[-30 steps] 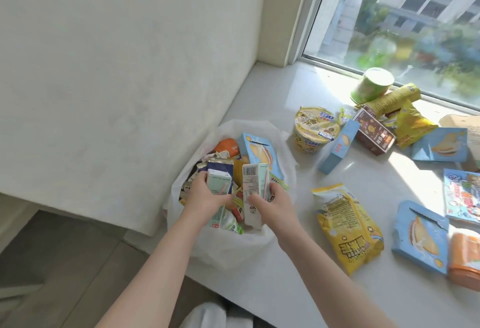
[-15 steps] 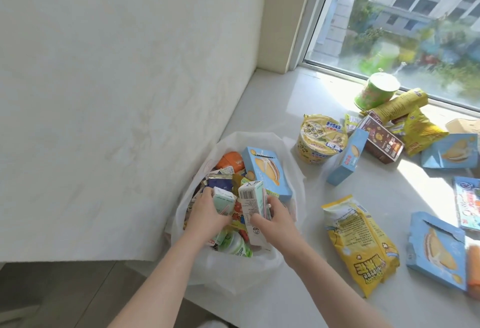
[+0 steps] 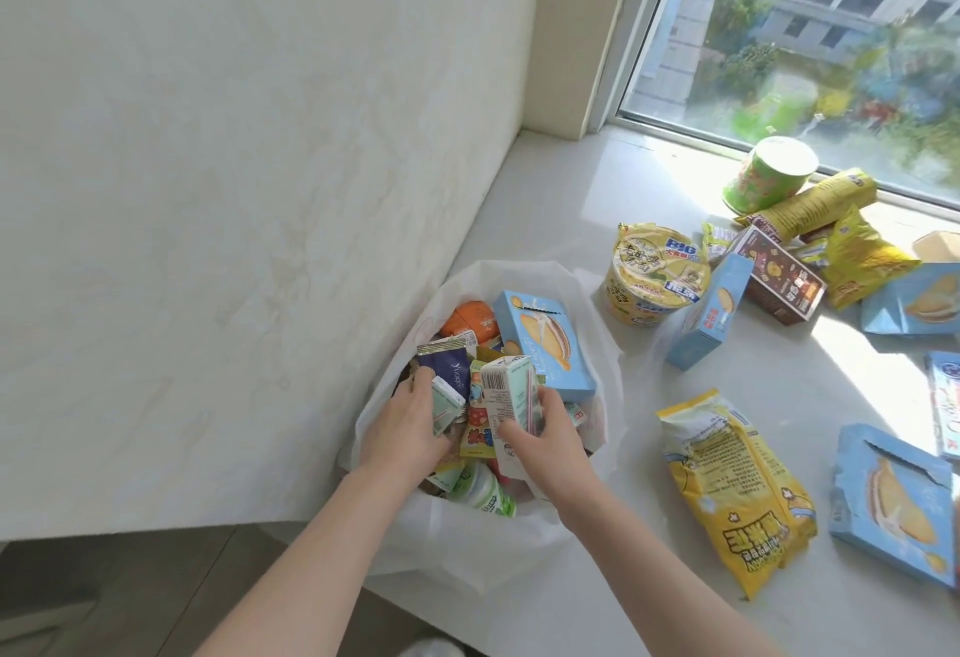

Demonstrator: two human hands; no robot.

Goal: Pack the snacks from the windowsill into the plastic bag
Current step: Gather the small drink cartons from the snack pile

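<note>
A white plastic bag (image 3: 524, 547) stands open at the windowsill's near left edge, full of snacks: a blue biscuit box (image 3: 545, 344), an orange pack (image 3: 470, 318), a dark blue sachet (image 3: 447, 365). My left hand (image 3: 410, 427) is inside the bag and grips a small pale green drink carton (image 3: 444, 404). My right hand (image 3: 545, 440) holds a second pale green carton (image 3: 509, 396) upright over the bag's middle.
On the windowsill (image 3: 571, 199) to the right lie a yellow noodle bowl (image 3: 654, 277), a blue box on edge (image 3: 709, 313), a brown box (image 3: 784, 277), a yellow popcorn bag (image 3: 732, 495), more blue boxes (image 3: 893, 500) and a green cup (image 3: 769, 173) by the window. A wall stands on the left.
Both hands have sunk deeper into the bag with their cartons. The camera has moved closer and slightly left.
</note>
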